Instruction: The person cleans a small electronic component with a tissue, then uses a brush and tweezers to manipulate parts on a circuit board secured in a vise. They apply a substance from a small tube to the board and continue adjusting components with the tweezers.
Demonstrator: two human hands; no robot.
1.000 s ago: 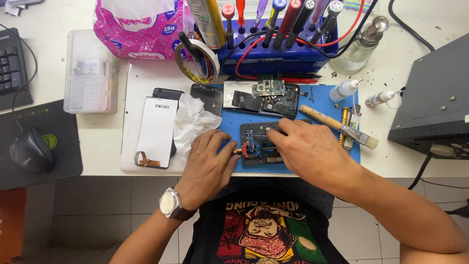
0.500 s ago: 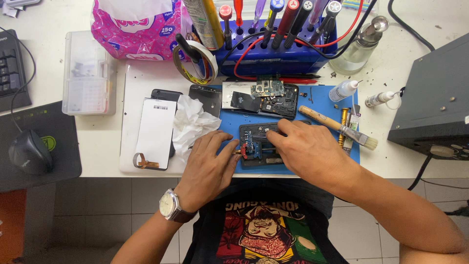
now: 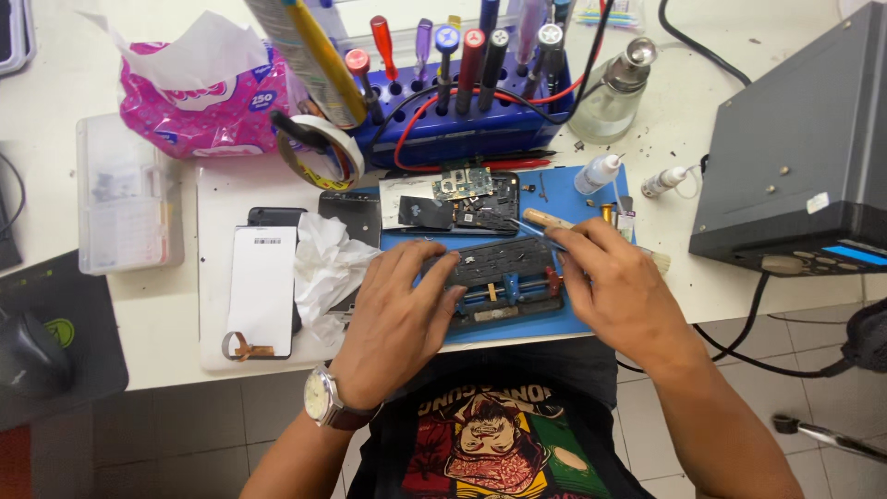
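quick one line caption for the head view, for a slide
Both hands, left hand and right hand, rest on a phone frame clamped in a blue holder on a blue work mat.

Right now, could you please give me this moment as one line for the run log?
left hand: fingers resting on dark phone frame in clamp on blue mat | right hand: touching frame's right end | crumpled tissue: beside left hand

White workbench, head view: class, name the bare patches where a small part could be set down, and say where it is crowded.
Bare white tabletop lies between the glass bottle and the grey metal box. Another strip lies along the front edge, left of the white phone screen. The blue mat is crowded under both hands.
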